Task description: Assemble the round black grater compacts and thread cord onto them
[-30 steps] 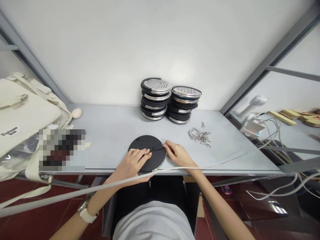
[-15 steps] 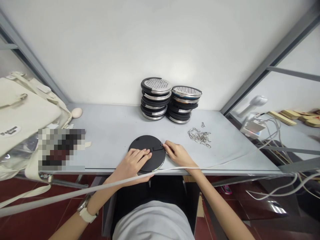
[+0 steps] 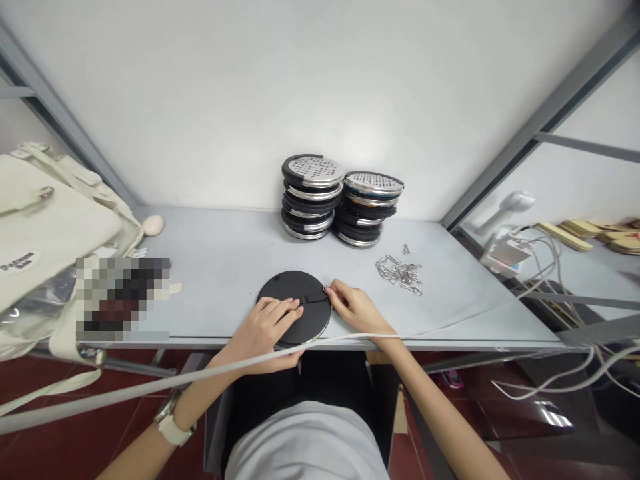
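Observation:
A round black disc with a narrow black strap across it lies at the front edge of the grey table. My left hand grips the disc's left side, fingers on top over the strap's end and thumb side low at the edge. My right hand pinches a small metal clip at the disc's right rim, where the strap ends; the fingertips partly hide it. To the right lies a loose pile of metal clips, with a single clip just behind it.
Two stacks of round perforated metal discs with black rims stand against the wall. A white cable crosses in front of my forearms. Cream bags and an egg-shaped object sit at left. A white device is at right.

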`<state>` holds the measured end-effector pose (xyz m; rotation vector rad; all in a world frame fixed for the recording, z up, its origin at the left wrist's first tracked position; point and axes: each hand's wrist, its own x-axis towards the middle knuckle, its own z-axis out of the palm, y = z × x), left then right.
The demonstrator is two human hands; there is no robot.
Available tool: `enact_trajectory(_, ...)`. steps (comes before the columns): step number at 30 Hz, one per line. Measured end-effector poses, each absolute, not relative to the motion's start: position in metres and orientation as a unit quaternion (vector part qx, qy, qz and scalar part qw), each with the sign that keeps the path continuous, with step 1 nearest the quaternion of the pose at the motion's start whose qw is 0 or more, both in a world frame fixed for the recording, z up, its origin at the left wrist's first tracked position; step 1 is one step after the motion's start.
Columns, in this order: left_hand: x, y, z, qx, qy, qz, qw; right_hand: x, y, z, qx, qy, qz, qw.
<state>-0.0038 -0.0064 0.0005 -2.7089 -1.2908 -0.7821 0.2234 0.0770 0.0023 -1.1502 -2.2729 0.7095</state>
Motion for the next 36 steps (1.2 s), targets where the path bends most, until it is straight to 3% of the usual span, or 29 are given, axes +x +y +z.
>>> enact_trajectory(36, -0.007, -0.0027, -0.0076, -0.879, -0.413, -0.224, 0.081, 0.2238, 0.0773, 0.0028, -0.407, -0.861, 0.217, 0.214)
